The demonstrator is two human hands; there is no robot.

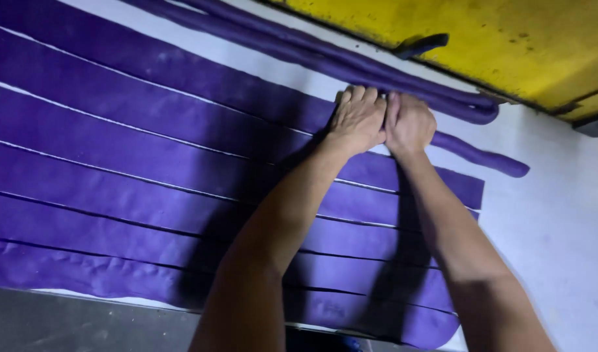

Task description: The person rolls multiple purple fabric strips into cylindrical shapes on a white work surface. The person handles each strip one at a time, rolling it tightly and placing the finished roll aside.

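My left hand (358, 119) and my right hand (410, 124) lie side by side, palms down, pressing on the far edge of the topmost flat purple strip (181, 72), where it curls into a roll. The fingers bend over that edge. Several long flat purple strips (116, 169) of soft dough-like material lie in parallel across the white table (560, 215), separated by thin cuts. Beyond my hands lie long purple rolled ropes (325, 55), and a shorter rolled piece (488, 160) sticks out to the right of my right hand.
A yellow stained surface (494, 39) borders the table at the top right, with a dark handled tool (419, 44) at its edge. A grey ledge (64, 322) runs along the near left side.
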